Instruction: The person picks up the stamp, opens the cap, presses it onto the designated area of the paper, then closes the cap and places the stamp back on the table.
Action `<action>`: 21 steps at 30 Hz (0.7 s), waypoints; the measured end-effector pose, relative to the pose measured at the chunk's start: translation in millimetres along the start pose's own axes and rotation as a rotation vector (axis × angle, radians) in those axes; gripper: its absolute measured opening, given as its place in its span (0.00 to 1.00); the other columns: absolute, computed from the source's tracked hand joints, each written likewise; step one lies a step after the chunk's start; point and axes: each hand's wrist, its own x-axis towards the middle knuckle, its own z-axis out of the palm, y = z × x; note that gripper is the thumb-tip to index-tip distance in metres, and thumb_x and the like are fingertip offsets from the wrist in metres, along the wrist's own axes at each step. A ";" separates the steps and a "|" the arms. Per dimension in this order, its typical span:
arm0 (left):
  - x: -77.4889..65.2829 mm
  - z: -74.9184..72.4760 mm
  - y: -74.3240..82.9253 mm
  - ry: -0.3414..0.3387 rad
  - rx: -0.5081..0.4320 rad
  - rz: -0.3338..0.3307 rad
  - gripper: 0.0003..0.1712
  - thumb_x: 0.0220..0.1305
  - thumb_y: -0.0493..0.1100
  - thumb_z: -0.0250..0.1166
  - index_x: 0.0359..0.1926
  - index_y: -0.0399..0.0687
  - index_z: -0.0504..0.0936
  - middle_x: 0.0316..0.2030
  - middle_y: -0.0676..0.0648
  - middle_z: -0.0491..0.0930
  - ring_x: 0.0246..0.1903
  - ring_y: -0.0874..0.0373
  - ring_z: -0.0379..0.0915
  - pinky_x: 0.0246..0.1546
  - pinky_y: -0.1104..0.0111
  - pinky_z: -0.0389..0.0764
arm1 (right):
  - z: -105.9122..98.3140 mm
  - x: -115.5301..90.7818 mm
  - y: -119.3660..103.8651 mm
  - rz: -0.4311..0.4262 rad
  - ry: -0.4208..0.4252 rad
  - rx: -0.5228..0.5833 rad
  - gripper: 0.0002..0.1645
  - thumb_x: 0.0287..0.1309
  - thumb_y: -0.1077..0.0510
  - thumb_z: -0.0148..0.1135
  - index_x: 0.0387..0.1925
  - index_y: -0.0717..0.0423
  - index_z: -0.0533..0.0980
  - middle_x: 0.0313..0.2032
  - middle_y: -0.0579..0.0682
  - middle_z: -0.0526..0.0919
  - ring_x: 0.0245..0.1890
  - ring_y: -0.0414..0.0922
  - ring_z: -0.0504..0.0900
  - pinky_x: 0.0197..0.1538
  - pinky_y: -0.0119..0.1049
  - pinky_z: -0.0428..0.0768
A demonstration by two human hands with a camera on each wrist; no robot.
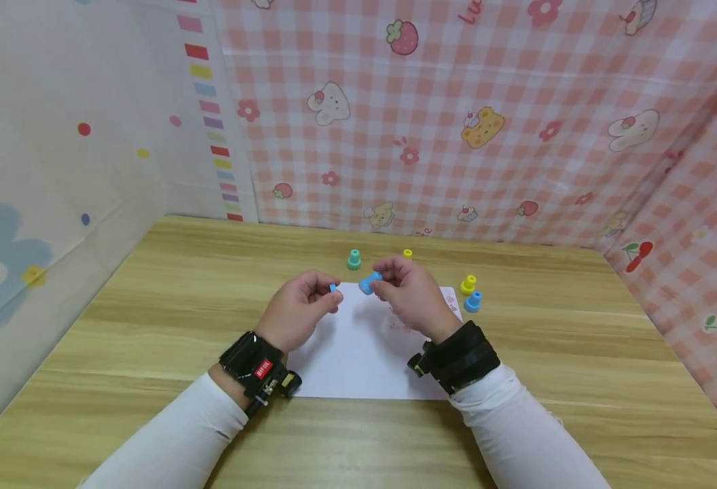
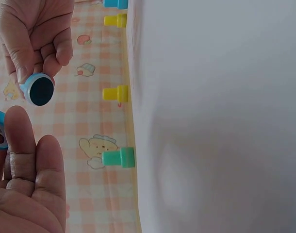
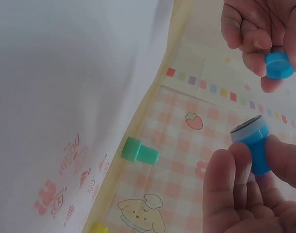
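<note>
Between the fingertips and thumb of my left hand (image 1: pixel 294 311) is a small round blue cap (image 3: pixel 279 65), its hollow side partly seen in the right wrist view. My right hand (image 1: pixel 418 295) pinches a blue toy stamp (image 3: pixel 257 148) by its narrow handle. The stamp is uncapped and tilted, and its dark round face shows in the left wrist view. A short gap separates the cap from the stamp. Both hands are raised over the far part of a white sheet of paper (image 1: pixel 358 363), which bears small red prints (image 3: pixel 48 196) towards its right side.
Beyond the paper stand a green stamp (image 1: pixel 354 259) and a yellow stamp (image 1: pixel 407 254), the latter partly behind my right hand. Another yellow stamp (image 1: pixel 468 284) and a blue stamp (image 1: pixel 472 302) stand right of the sheet. Patterned cloth (image 1: pixel 358 156) borders the wooden table (image 1: pixel 120 326).
</note>
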 end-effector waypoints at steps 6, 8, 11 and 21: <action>-0.7 -0.1 -1.1 -0.002 -0.014 -0.010 0.10 0.64 0.49 0.62 0.44 0.53 0.78 0.36 0.51 0.80 0.34 0.57 0.76 0.38 0.58 0.77 | 2.0 1.7 2.7 -0.023 -0.016 -0.051 0.10 0.56 0.56 0.65 0.41 0.48 0.76 0.33 0.45 0.81 0.32 0.44 0.77 0.39 0.40 0.80; -0.7 0.0 -1.9 -0.002 -0.013 -0.012 0.10 0.64 0.50 0.62 0.44 0.53 0.78 0.36 0.51 0.80 0.34 0.58 0.76 0.38 0.58 0.77 | 2.4 2.0 2.8 -0.015 -0.025 -0.080 0.10 0.56 0.56 0.65 0.40 0.48 0.77 0.33 0.44 0.81 0.33 0.43 0.77 0.39 0.39 0.80; 0.0 -0.2 -2.1 -0.002 -0.006 -0.009 0.11 0.64 0.51 0.62 0.44 0.54 0.77 0.36 0.52 0.80 0.34 0.58 0.76 0.39 0.58 0.78 | 1.1 3.2 3.4 0.008 -0.038 -0.129 0.10 0.57 0.55 0.65 0.41 0.48 0.77 0.33 0.43 0.81 0.33 0.43 0.77 0.40 0.39 0.80; -0.7 -0.8 4.0 -0.005 -0.003 -0.019 0.09 0.64 0.47 0.61 0.44 0.53 0.77 0.36 0.51 0.80 0.34 0.59 0.76 0.40 0.57 0.78 | -9.7 13.1 13.6 0.054 -0.108 -0.247 0.13 0.58 0.55 0.64 0.46 0.50 0.77 0.35 0.44 0.81 0.33 0.43 0.76 0.40 0.39 0.80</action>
